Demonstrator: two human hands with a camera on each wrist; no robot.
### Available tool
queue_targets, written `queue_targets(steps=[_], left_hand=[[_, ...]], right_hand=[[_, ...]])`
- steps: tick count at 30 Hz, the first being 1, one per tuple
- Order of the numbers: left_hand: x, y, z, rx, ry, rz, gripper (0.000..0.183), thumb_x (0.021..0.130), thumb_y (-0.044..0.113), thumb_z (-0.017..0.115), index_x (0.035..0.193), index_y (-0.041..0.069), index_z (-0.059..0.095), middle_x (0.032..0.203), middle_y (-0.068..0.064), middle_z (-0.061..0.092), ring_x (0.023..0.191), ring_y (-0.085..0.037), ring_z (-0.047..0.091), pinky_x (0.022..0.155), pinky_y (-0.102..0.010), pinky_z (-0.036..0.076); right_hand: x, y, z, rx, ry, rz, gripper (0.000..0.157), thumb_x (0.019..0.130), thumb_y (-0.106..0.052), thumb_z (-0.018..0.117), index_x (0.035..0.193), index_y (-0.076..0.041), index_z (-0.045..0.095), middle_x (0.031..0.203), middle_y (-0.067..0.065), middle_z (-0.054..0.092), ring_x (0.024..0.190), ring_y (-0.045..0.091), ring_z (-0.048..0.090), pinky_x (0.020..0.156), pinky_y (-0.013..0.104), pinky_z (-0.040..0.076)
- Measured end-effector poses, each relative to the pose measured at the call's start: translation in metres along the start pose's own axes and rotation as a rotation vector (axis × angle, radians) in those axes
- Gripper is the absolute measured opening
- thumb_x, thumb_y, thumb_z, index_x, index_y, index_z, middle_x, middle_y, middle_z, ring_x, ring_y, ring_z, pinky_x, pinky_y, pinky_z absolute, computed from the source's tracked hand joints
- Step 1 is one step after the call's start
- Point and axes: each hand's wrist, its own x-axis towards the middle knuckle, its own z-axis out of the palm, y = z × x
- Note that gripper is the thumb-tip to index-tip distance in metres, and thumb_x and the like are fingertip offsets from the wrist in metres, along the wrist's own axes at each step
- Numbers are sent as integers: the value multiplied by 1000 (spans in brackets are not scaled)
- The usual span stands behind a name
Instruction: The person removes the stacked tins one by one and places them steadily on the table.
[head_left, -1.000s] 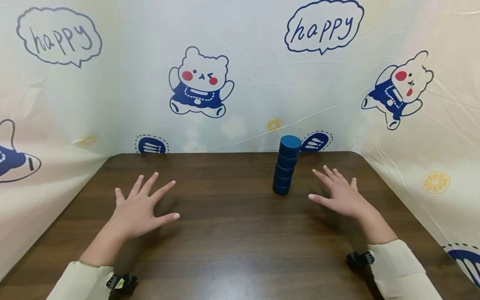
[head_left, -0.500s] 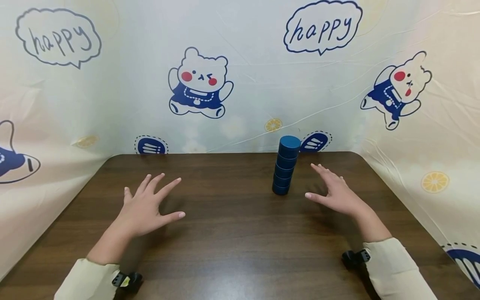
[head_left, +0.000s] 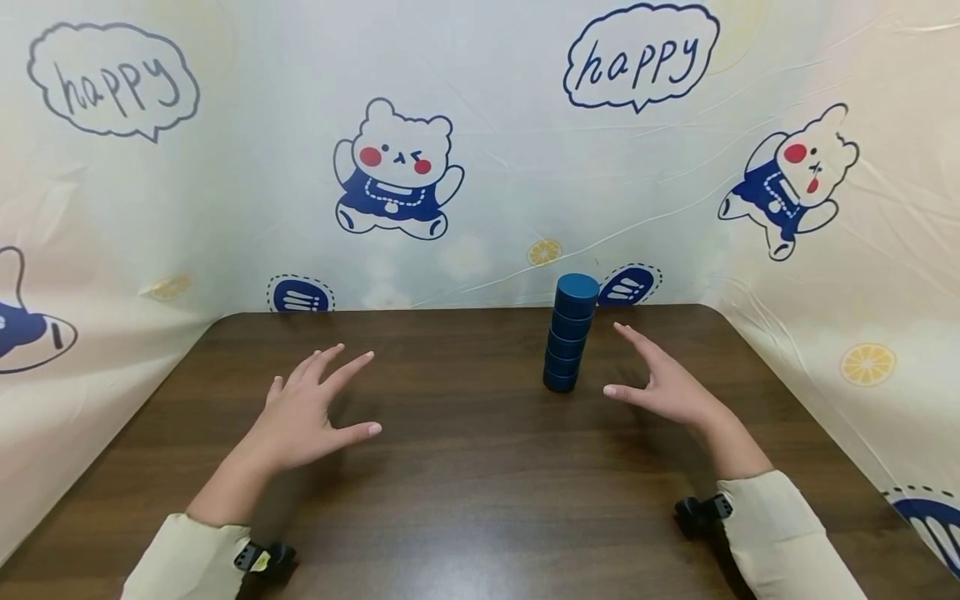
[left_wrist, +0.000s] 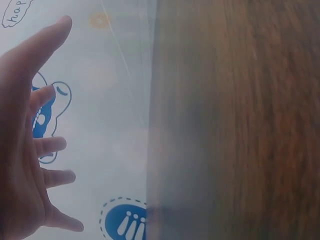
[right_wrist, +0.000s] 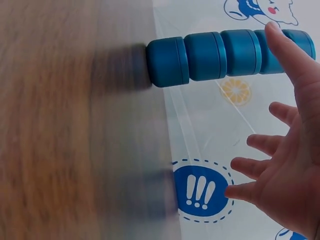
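Observation:
A stack of several blue round canisters (head_left: 572,333) stands upright on the brown table, right of the middle in the head view. My right hand (head_left: 671,387) hovers just to its right, thumb and fingers spread apart, not touching it. The right wrist view shows the canisters (right_wrist: 206,57) lying sideways across the picture, with the thumb crossing in front of the upper ones. Over the left half of the table is my left hand (head_left: 300,421), its fingers spread and holding nothing. In the left wrist view the left hand (left_wrist: 22,145) has only the backdrop and table around it.
The dark wood table (head_left: 480,492) ends at a far edge against a pale printed cloth (head_left: 495,183) with bears and "happy" bubbles. The cloth also hangs along both sides. Black cameras sit at the left wrist (head_left: 266,560) and right wrist (head_left: 702,512).
Both hands have shifted inward, the left one rightward and the right one leftward, closer to the stack. Both have turned a little. The canisters stay in place.

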Motion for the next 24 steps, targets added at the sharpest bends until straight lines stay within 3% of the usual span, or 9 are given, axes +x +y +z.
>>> queue_targets(steps=[13, 24], left_hand=[[9, 6, 3, -46, 43, 39, 92, 76, 68, 69, 153, 32, 31, 154, -18, 29, 136, -47, 30, 94, -79, 25], [16, 15, 4, -112, 72, 65, 88, 77, 62, 71, 151, 30, 36, 153, -17, 31, 135, -46, 31, 97, -77, 26]], right_hand=[[6, -4, 5, 116, 8, 45, 97, 82, -49, 75, 157, -25, 17, 160, 10, 20, 144, 39, 21, 105, 70, 24], [15, -4, 8, 242, 38, 2, 96, 80, -38, 80, 155, -18, 24, 156, 14, 29, 141, 38, 28, 110, 63, 24]])
